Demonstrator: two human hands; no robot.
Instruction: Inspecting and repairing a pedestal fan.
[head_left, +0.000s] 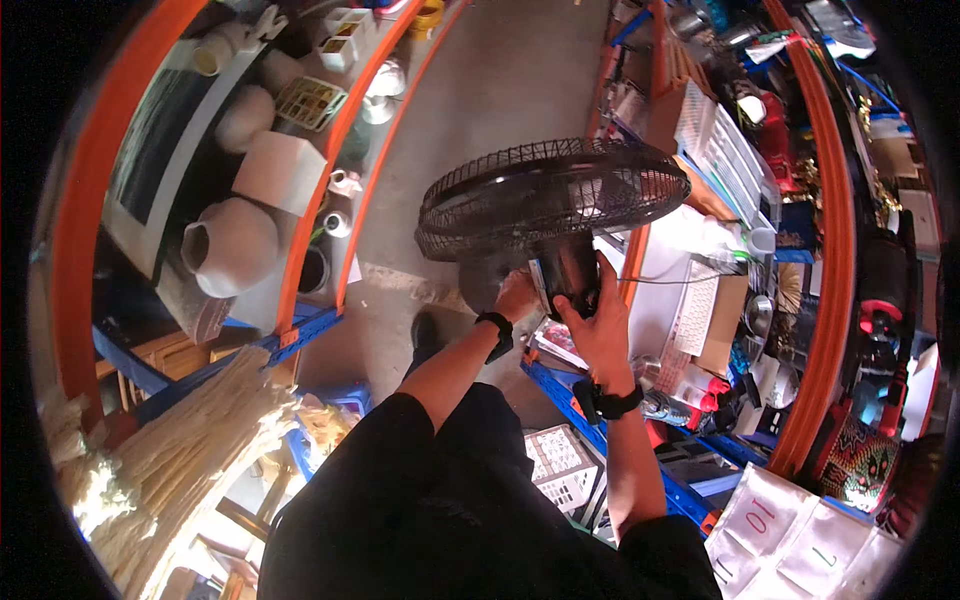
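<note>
A black electric fan [555, 195] with a round wire cage is held up in front of me, its cage on the far side and its motor housing [570, 270] toward me. My right hand [598, 325] wraps round the right side of the housing, thumb on the near face. On the other side, my left hand [517, 297] grips the fan low down, its fingers mostly hidden by the dark body. A thin cable [665, 280] runs off to the right of the fan. Each wrist carries a black band.
Orange and blue racks flank the aisle floor [450, 90]. On the left rack are a round white vase [230, 247] and a white box [279, 172]; dried pale plumes [190, 450] lie lower. The right rack holds a white keyboard [697, 305]. A white crate [562, 465] stands below.
</note>
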